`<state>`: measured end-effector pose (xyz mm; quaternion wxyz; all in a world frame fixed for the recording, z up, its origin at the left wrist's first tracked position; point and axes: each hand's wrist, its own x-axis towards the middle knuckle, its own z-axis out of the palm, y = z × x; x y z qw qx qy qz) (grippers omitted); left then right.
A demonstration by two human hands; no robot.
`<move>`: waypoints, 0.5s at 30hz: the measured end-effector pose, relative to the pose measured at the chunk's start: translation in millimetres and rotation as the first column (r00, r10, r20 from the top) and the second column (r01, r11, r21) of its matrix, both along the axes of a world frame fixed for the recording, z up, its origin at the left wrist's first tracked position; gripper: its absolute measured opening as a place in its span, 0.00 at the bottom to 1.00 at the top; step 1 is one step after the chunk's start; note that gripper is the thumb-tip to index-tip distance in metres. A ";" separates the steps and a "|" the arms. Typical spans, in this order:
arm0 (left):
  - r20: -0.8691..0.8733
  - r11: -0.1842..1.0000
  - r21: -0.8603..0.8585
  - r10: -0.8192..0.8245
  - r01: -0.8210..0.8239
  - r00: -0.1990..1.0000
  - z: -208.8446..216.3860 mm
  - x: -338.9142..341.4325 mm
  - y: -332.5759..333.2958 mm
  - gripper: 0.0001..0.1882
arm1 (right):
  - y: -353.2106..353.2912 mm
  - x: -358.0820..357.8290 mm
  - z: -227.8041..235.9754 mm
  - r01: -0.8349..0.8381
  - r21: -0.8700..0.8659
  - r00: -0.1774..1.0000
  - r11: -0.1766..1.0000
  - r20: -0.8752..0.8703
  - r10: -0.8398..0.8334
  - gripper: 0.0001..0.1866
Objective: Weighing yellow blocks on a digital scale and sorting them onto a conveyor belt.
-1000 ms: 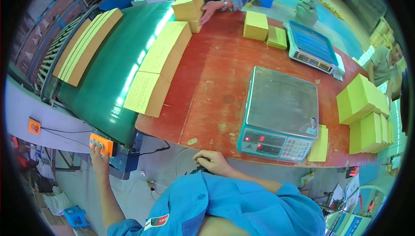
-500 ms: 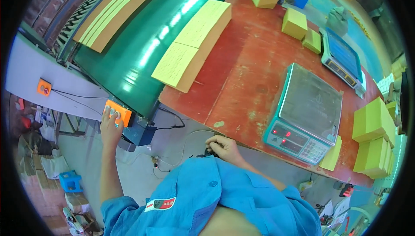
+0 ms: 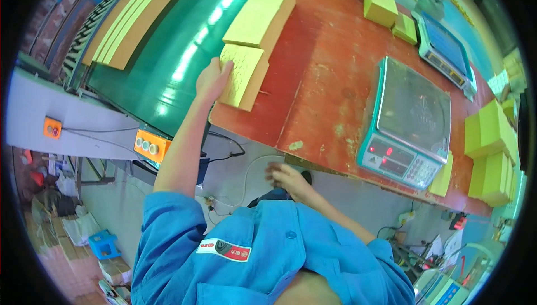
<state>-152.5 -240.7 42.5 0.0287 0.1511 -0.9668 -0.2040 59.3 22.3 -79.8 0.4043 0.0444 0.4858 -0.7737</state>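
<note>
My left hand [image 3: 215, 79] is at the left side of the nearer stack of yellow paper [image 3: 245, 70], thumb over its dimpled top and the other fingers mostly hidden. That stack lies at the seam of the green conveyor belt [image 3: 179, 53] and the red table [image 3: 330, 81]. Behind it is a second stack of yellow paper [image 3: 261, 14], slightly out of line with it. My right hand [image 3: 290, 181] hangs in front of the table edge, fingers loosely bent and apart, holding nothing I can see.
An orange button box [image 3: 152, 146] sits at the belt's near end. Long yellow stacks [image 3: 140, 22] rest on the belt's far left. A teal scale [image 3: 411, 123] stands at right, with more yellow stacks [image 3: 492, 148] beyond. Another scale [image 3: 444, 48] is farther back. Cables [image 3: 229, 151] hang below the table.
My left hand has left the orange button box and moved up and right to the nearer paper stack, which now sits out of line with the one behind. My right hand's fingers have loosened.
</note>
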 end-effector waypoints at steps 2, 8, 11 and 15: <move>-0.029 0.986 0.103 -0.128 0.130 0.991 -8.1 28.2 8.9 0.26 | -13.2 -8.9 -8.9 0.198 -0.077 0.973 0.977 0.137 -0.186 0.20; -0.050 0.877 0.307 -0.372 0.369 0.927 -5.7 132.7 74.5 0.21 | -9.8 -8.0 -9.1 0.254 -0.486 0.967 0.836 0.143 -0.211 0.29; -0.024 0.659 0.730 -0.239 0.181 0.971 -8.9 150.1 80.4 0.21 | 34.8 11.5 56.0 0.228 -0.220 0.966 0.948 -0.067 -0.248 0.33; -0.120 0.513 0.761 -0.491 0.398 0.863 -31.9 97.3 125.1 0.23 | 103.7 9.6 118.6 0.364 0.077 0.614 0.928 -0.770 -0.177 0.43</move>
